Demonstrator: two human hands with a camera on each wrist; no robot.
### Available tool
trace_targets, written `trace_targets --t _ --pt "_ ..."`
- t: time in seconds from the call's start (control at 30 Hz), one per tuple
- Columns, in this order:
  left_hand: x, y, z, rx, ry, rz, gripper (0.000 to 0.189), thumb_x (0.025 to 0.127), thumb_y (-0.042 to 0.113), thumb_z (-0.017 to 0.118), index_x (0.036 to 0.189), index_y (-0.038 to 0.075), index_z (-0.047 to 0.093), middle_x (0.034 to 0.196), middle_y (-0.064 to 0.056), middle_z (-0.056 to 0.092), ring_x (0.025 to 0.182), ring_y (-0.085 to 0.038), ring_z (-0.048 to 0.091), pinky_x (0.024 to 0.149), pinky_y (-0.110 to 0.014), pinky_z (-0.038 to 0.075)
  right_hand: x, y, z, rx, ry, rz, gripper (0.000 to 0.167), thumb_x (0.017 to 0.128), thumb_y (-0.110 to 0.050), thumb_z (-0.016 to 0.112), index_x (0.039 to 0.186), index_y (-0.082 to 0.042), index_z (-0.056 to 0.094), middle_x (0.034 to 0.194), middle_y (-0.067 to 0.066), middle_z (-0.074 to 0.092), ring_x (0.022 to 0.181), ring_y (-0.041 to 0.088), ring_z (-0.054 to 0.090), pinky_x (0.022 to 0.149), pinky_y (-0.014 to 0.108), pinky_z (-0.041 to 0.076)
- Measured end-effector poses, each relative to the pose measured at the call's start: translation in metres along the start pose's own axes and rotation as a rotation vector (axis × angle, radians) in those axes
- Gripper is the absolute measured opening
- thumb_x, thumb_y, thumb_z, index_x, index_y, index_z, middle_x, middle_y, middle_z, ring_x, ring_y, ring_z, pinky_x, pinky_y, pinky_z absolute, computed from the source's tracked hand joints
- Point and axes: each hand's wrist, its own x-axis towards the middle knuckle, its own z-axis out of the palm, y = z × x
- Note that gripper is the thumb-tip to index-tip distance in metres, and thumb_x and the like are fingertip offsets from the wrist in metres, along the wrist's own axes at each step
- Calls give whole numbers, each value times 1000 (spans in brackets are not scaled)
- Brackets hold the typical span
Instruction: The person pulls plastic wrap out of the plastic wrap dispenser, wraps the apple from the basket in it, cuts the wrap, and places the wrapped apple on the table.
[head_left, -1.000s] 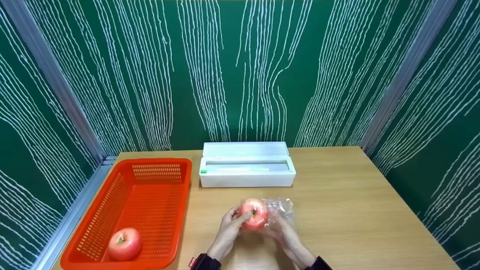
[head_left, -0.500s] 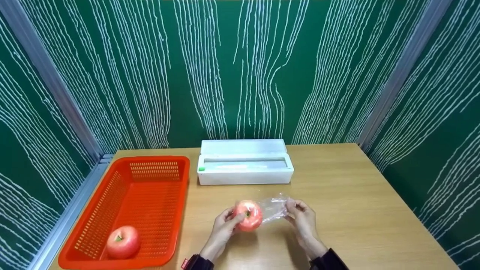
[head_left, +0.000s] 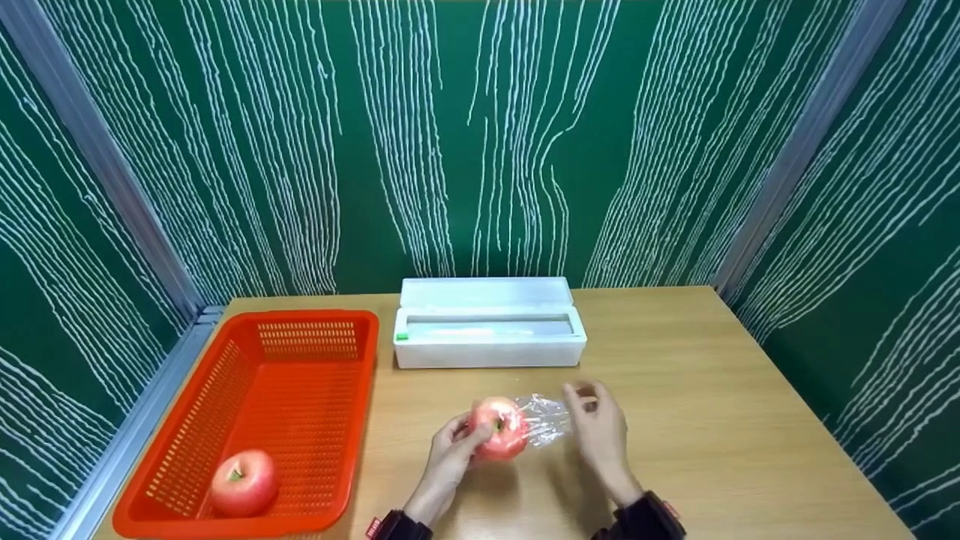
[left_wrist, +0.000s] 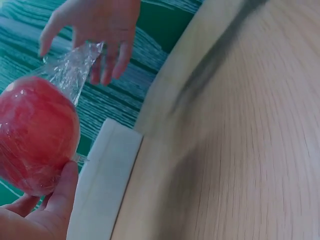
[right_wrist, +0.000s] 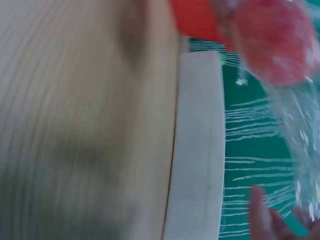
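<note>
An apple (head_left: 499,428) wrapped in clear cling film is held up over the table by my left hand (head_left: 444,466), thumb on the front and fingers behind. In the left wrist view the film lies tight and wrinkled around the apple (left_wrist: 37,132). A loose tail of cling film (head_left: 545,420) sticks out from the apple's right side. My right hand (head_left: 600,427) is just beyond the tail's end, its fingers spread and loosely bent. The left wrist view has the tail's tip overlapping the right hand (left_wrist: 107,37). In the right wrist view its fingers are blurred.
An orange-red plastic basket (head_left: 365,420) stands on the left of the wooden table (head_left: 720,420), with a second apple (head_left: 244,484) in its near left corner. Behind the hands is a white cling film dispenser box (head_left: 489,354), its lid raised. Green patterned walls enclose the table.
My right hand pinched and drew the film tail out to the right; now its fingers have loosened off it. The tail has gathered shorter toward the apple. The left hand keeps its hold.
</note>
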Motion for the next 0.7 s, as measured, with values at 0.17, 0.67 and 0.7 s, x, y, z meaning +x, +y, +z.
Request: trace_targets --t 0.17,0.67,0.7 --pt "0 0 4 0 -19 0 69 82 29 66 132 -8 36 123 -21 54 98 -17 60 84 -29 51 6 7 12 -291 271 -405 38 81 -7 63 49 -13 45 41 -6 41 41 -5 27 40 16 28" --pt "-5 10 10 -21 -52 11 62 77 13 64 129 -9 40 117 -18 57 88 -14 61 79 -28 52 23 13 26 -190 173 -77 44 89 -10 50 46 -14 38 42 -6 39 40 8 32 51 21 34" --pt "-5 10 10 -23 -59 11 61 77 14 63 129 -8 40 117 -17 57 89 -14 60 80 -28 52 23 14 29 -188 173 -58 44 89 -11 50 47 -15 37 42 -7 38 42 8 33 53 22 34"
